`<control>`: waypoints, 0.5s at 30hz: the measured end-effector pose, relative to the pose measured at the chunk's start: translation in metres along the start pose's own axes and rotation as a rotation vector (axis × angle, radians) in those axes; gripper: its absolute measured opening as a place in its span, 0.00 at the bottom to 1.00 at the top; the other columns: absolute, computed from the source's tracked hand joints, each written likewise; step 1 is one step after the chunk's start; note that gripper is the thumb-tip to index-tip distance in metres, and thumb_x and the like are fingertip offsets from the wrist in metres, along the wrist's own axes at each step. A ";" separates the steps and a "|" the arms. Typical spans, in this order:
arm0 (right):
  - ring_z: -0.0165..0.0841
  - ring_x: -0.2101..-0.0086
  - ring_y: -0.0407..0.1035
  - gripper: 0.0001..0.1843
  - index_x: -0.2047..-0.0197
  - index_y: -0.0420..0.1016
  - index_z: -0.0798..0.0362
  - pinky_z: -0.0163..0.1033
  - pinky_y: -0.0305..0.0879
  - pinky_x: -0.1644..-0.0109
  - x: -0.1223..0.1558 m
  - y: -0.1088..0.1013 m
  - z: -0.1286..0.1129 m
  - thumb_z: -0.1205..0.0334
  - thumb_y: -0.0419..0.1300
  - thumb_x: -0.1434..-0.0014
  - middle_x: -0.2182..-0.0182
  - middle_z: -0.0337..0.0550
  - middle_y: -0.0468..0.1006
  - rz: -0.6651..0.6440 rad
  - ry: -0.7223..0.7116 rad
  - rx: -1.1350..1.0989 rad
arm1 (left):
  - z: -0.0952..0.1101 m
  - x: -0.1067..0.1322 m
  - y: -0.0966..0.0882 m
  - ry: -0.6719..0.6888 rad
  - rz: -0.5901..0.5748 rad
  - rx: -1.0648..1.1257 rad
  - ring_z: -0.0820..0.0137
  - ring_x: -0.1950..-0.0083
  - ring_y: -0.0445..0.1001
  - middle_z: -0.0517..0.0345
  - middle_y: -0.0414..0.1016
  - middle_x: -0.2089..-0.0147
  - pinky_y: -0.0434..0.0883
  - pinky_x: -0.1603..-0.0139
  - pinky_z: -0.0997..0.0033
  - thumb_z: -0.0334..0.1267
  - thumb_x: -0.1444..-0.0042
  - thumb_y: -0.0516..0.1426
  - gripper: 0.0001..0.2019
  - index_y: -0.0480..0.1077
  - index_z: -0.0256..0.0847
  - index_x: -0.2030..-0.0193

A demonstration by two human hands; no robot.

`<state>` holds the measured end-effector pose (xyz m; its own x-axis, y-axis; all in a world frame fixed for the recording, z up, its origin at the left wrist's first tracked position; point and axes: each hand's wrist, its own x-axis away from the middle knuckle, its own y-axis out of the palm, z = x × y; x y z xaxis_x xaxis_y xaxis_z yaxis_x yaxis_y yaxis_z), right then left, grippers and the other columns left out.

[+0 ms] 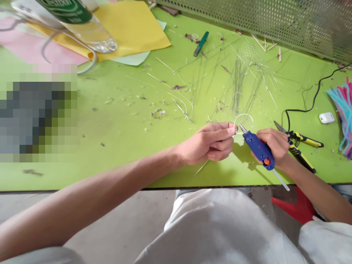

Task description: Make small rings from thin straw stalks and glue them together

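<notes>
Between thumb and fingertips, my left hand (211, 141) pinches a thin white wire (245, 114) bent into an open loop. My right hand (275, 145) is wrapped round a blue hot glue gun (258, 148), its metal nozzle right by the pinched part of the wire. I cannot tell whether nozzle and wire touch. A clear glue stick (282, 180) sticks out of the gun's back end. Just beyond the right hand lie pruning shears (299, 141) with black and yellow handles, blades apart.
Thin straight wires (239, 86) and scraps litter the green table (118, 124). A green utility knife (201, 44) lies farther back. A bottle (85, 25) rests on yellow paper (134, 25). A black cord (319, 90), a small white case (326, 117) and pipe cleaners (343, 113) are at the right.
</notes>
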<state>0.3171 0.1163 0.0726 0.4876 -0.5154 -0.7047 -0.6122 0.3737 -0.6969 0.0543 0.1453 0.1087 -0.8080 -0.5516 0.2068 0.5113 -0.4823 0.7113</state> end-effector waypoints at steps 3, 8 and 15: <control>0.36 0.71 0.78 0.03 0.58 0.74 0.47 0.42 0.74 0.67 0.002 0.001 0.001 0.61 0.64 0.32 0.70 0.42 0.82 0.059 0.033 0.004 | 0.000 0.000 0.000 -0.016 -0.029 -0.042 0.81 0.83 0.46 0.76 0.48 0.80 0.48 0.82 0.82 0.45 0.31 0.65 0.15 0.64 0.42 0.60; 0.34 0.73 0.74 0.07 0.61 0.72 0.48 0.41 0.70 0.69 0.003 0.003 0.004 0.60 0.67 0.38 0.70 0.39 0.80 0.064 0.109 0.008 | -0.005 -0.004 -0.003 0.150 0.058 -0.204 0.80 0.82 0.50 0.77 0.49 0.80 0.50 0.80 0.81 0.54 0.32 0.67 0.21 0.63 0.43 0.57; 0.30 0.79 0.63 0.13 0.67 0.68 0.47 0.39 0.62 0.73 -0.008 -0.001 0.006 0.53 0.66 0.35 0.79 0.31 0.68 0.151 0.679 -0.064 | -0.017 -0.003 -0.007 0.363 0.091 -0.439 0.78 0.80 0.48 0.79 0.50 0.78 0.53 0.78 0.77 0.58 0.27 0.60 0.20 0.60 0.44 0.51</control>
<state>0.3178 0.1246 0.0782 -0.0903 -0.8372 -0.5394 -0.6883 0.4439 -0.5738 0.0578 0.1390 0.0914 -0.6430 -0.7646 -0.0446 0.7099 -0.6168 0.3400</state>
